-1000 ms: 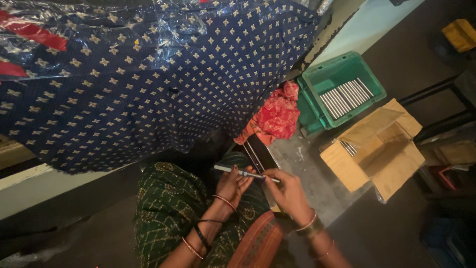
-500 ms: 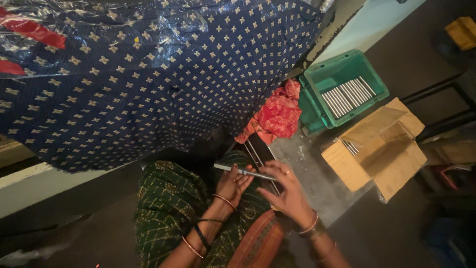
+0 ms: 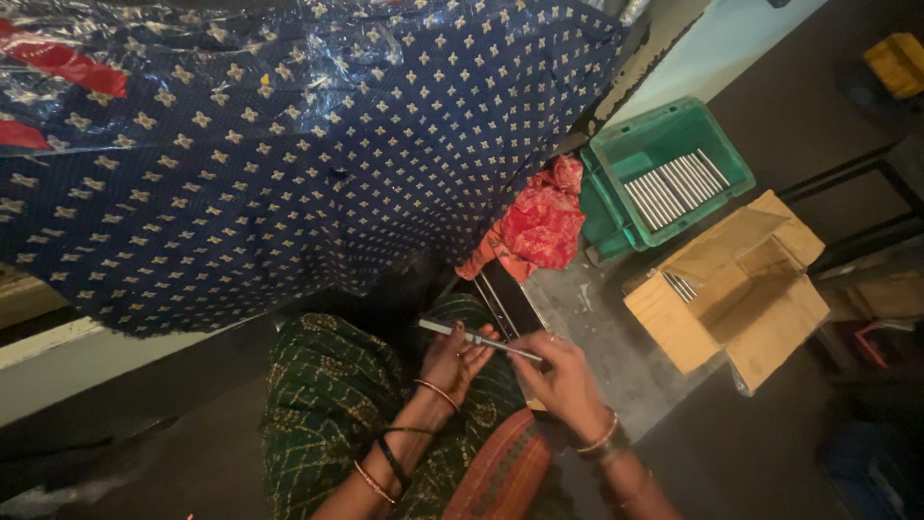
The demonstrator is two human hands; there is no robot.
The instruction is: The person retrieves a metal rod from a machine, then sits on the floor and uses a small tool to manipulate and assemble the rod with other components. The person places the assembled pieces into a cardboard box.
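A thin silver rod [image 3: 478, 339] lies across both of my hands, over my lap in green patterned cloth. My left hand [image 3: 456, 361] grips it near its left end, bangles on the wrist. My right hand [image 3: 563, 377] pinches the rod's right end with the fingertips. A dark flat tray [image 3: 510, 300] sits just beyond my hands, beside a red patterned cloth [image 3: 539, 226].
A green plastic crate [image 3: 674, 173] holds several silver rods in a row. Next to it stands an open cardboard box [image 3: 736, 284] with more rods inside. A large blue dotted cloth under clear plastic [image 3: 289, 144] fills the upper left. A grey work surface [image 3: 616, 337] lies to the right.
My right hand has shifted slightly along the rod's right end; the rod stays between both hands in nearly the same place.
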